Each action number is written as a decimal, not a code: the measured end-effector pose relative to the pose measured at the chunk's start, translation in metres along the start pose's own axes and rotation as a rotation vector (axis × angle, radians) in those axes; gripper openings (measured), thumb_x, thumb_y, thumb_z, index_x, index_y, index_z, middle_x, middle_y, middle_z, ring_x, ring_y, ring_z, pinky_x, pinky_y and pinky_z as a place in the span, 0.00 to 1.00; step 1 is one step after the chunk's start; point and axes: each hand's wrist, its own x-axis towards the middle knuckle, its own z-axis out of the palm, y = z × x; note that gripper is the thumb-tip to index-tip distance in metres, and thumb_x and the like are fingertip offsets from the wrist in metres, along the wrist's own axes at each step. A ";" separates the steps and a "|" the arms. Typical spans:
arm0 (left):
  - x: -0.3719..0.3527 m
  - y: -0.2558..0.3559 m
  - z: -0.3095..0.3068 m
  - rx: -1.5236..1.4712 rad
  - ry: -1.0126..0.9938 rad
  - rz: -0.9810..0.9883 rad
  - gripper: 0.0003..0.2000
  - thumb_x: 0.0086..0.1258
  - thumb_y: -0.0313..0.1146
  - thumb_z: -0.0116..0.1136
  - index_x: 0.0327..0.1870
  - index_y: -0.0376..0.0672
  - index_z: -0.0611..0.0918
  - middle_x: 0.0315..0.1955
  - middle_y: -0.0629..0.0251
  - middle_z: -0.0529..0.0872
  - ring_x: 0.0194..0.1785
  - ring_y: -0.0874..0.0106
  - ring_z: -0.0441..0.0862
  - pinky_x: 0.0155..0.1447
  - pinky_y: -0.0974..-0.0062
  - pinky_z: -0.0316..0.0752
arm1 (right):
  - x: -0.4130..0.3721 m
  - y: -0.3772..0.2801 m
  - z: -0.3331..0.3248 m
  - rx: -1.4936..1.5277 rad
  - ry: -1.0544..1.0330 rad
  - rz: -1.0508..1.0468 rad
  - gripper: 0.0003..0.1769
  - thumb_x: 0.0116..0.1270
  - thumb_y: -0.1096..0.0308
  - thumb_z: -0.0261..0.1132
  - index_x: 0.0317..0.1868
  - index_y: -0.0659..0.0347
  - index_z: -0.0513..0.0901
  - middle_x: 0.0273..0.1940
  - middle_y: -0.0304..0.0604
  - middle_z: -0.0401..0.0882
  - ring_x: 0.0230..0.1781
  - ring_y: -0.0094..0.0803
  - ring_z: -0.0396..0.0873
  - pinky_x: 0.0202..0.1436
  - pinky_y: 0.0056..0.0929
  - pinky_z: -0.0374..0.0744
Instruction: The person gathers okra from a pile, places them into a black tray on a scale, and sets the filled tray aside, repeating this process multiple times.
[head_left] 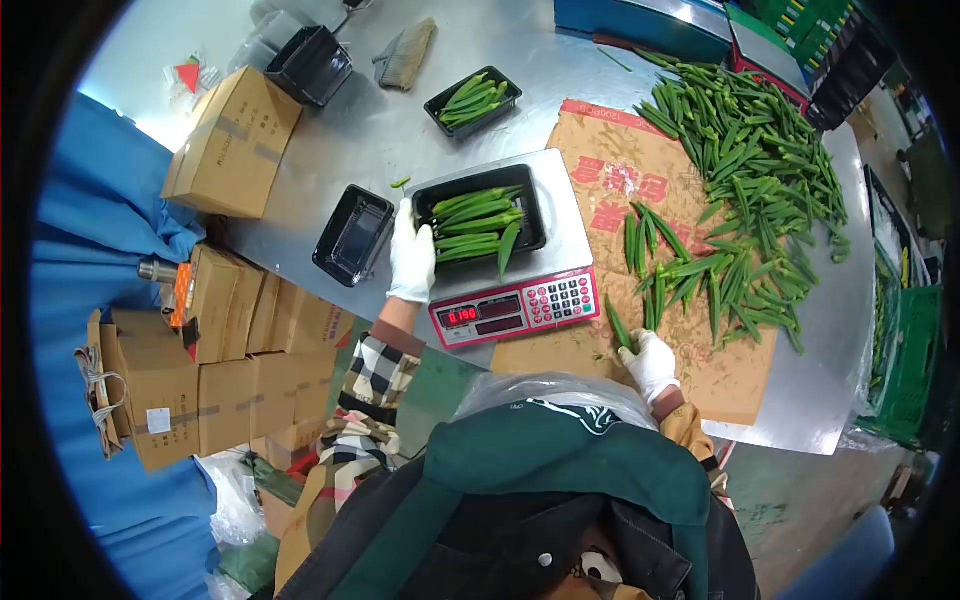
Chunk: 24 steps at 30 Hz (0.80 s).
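Observation:
My left hand [411, 258], in a white glove, lies along the left edge of a black tray [539, 225], fingers stretched out and apparently touching its rim. Okra pods [478, 217] lie side by side in this tray, one sticking out over the front rim. Under it is a red-fronted scale [512, 307] with a lit display that seems to read 0.190. A small okra piece [400, 183] lies just past my left fingertips. My right hand [652, 364], also gloved, is closed around okra [616, 322] at the cardboard's front edge; its fingertips are partly hidden.
A large okra heap [750, 150] spreads over the cardboard sheet [735, 385] on the right. An unfilled black tray [354, 235] sits left of the scale, a filled tray [473, 102] behind it. Stacked trays [309, 66], a brush [406, 55] and a carton [232, 145] stand farther left.

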 end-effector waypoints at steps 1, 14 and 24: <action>-0.008 0.041 0.010 -0.081 -0.033 -0.143 0.30 0.72 0.21 0.47 0.77 0.34 0.62 0.72 0.48 0.71 0.75 0.60 0.68 0.77 0.68 0.61 | 0.003 0.000 -0.009 -0.001 -0.012 0.006 0.21 0.58 0.60 0.76 0.49 0.60 0.84 0.39 0.51 0.87 0.40 0.47 0.86 0.46 0.40 0.82; -0.050 0.112 0.092 0.761 -0.398 0.593 0.20 0.60 0.53 0.69 0.47 0.51 0.87 0.32 0.67 0.86 0.42 0.63 0.81 0.59 0.61 0.65 | 0.038 -0.031 -0.079 0.424 0.211 -0.222 0.19 0.63 0.72 0.73 0.55 0.67 0.84 0.40 0.44 0.84 0.35 0.31 0.82 0.41 0.27 0.80; -0.001 0.115 0.031 0.473 -0.295 0.558 0.08 0.62 0.34 0.67 0.41 0.47 0.89 0.36 0.65 0.89 0.44 0.63 0.85 0.54 0.65 0.75 | 0.096 -0.173 -0.093 0.166 0.449 -0.686 0.22 0.62 0.64 0.72 0.57 0.57 0.83 0.38 0.44 0.79 0.44 0.44 0.79 0.48 0.40 0.78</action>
